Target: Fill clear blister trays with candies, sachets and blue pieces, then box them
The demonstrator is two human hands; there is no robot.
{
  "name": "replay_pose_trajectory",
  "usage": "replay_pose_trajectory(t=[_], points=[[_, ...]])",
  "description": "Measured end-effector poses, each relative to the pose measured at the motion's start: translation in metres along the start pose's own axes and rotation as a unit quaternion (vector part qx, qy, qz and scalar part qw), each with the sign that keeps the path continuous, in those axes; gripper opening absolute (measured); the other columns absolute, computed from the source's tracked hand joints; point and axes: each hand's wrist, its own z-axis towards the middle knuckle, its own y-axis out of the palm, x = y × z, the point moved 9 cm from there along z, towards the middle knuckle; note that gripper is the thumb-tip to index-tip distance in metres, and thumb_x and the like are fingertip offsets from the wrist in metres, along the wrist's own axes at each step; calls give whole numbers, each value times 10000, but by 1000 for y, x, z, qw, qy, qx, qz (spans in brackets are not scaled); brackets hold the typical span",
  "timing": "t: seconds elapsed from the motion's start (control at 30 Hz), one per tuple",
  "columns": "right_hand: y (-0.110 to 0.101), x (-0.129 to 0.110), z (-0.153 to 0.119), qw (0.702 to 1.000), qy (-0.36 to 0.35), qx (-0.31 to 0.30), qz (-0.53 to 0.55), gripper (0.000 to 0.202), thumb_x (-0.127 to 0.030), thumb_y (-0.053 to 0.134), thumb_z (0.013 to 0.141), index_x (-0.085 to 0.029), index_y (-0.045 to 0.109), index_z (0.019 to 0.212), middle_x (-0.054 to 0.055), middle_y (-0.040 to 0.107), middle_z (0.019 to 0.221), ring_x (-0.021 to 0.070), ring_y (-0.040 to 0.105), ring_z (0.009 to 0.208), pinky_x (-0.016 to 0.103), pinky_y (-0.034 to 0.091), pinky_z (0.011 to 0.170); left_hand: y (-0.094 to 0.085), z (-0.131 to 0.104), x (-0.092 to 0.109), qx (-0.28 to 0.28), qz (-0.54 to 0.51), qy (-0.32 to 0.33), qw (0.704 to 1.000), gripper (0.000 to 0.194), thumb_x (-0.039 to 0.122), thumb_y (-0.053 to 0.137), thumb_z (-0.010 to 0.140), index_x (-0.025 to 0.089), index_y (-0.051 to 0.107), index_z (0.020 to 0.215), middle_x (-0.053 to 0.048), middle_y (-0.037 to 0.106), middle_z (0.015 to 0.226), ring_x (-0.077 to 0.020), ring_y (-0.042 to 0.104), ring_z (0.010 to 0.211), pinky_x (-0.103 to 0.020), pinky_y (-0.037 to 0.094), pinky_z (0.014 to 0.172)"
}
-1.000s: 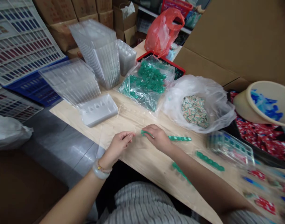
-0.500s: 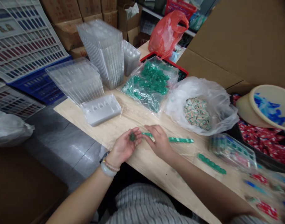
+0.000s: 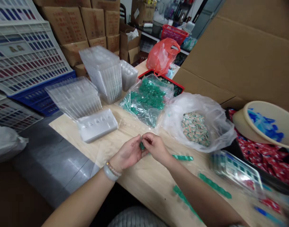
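My left hand [image 3: 129, 153] is palm up over the wooden table, its fingers curled around a small green piece [image 3: 142, 145]. Thumb and fingertips of my right hand [image 3: 155, 148] are pinched together on that same piece, touching the left fingers. Green strips lie on the table: one [image 3: 183, 157] just beyond the right wrist, another [image 3: 215, 186] to the right of the forearm, and a third [image 3: 185, 200] left of it, partly covered by the arm.
Behind the hands are clear plastic trays [image 3: 98, 126], a bag of green pieces [image 3: 146, 99] and a white bag of patterned pieces [image 3: 196, 129]. A clear case [image 3: 236, 170] and a cream tub [image 3: 244, 126] are at the right. Cardboard [image 3: 241, 60] rises behind.
The right hand has come over to the left hand and now pinches the green piece. The left fingers have curled more. The view has tilted up, showing more background.
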Motion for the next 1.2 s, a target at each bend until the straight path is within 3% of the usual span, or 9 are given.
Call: replay_pose_trajectory(t=[0.13, 0.27, 0.47, 0.63, 0.8, 0.93, 1.03, 1.1, 1.2], points=[[-15, 0, 8, 997, 26, 39, 53, 49, -223, 495, 731, -185, 526, 729, -8, 533, 638, 108, 508, 579, 231, 419, 545, 6, 9, 12, -15, 27, -18, 999, 268, 236, 356, 854, 129, 599, 822, -62, 591, 819, -125, 546, 760, -277, 433, 783], [-19, -8, 18, 980, 47, 40, 190, 210, -314, 562, 711, -191, 544, 881, 0, 578, 721, 111, 543, 637, 246, 445, 609, 12, 18, 25, -8, 40, 8, 999, 243, 286, 393, 865, 150, 594, 862, -39, 587, 858, -101, 541, 769, -264, 415, 822], [-29, -2, 35, 956, 97, 47, 273, 193, -342, 636, 652, -178, 550, 706, -42, 540, 575, 68, 462, 482, 195, 387, 471, 31, 24, 33, -63, 43, -6, 997, 267, 287, 390, 872, 114, 592, 861, -40, 579, 807, -105, 545, 791, -294, 367, 909], [-47, -6, 31, 975, 49, 79, 204, 131, -297, 604, 698, -185, 593, 765, 2, 598, 688, 120, 558, 625, 244, 453, 574, 35, 22, 40, -94, 17, -29, 995, 372, 345, 389, 852, 43, 580, 955, -110, 587, 916, -163, 541, 926, -303, 333, 952], [-47, -24, 26, 994, -49, 57, 79, 148, -220, 504, 771, -205, 638, 834, 27, 608, 789, 133, 570, 727, 271, 458, 674, 26, 23, 46, -57, 30, 21, 998, 205, 118, 446, 747, 55, 597, 871, -97, 608, 864, -146, 569, 866, -303, 359, 940], [-98, -15, 52, 985, -61, 161, 24, 170, -274, 535, 732, -191, 645, 832, 20, 593, 722, 116, 536, 627, 250, 445, 589, 5, 16, 50, 58, 140, 56, 987, 183, 24, 500, 698, 86, 579, 851, -77, 608, 887, -143, 587, 895, -244, 412, 875], [-162, -2, 101, 972, -45, 232, 6, 257, -314, 507, 722, -153, 633, 879, 23, 609, 673, 116, 538, 566, 272, 459, 589, -15, 5, 54, 141, 242, 69, 957, 169, 189, 596, 716, 150, 548, 873, -3, 588, 766, -94, 599, 626, -183, 448, 550], [-211, 3, 139, 956, -32, 288, -52, 304, -304, 460, 734, -121, 626, 911, 49, 628, 706, 127, 554, 572, 289, 466, 607, -27, -1, 59, 175, 298, 81, 935, 202, 278, 632, 692, 157, 554, 833, 39, 544, 635, -34, 472, 418, -149, 305, 371], [-275, 10, 195, 909, 14, 349, -229, 333, -251, 409, 754, -122, 607, 987, 84, 645, 846, 157, 589, 712, 294, 456, 697, -36, -10, 67, 191, 309, 102, 926, 236, 316, 667, 645, 135, 603, 782, 32, 544, 586, -28, 438, 440, -142, 307, 395]])
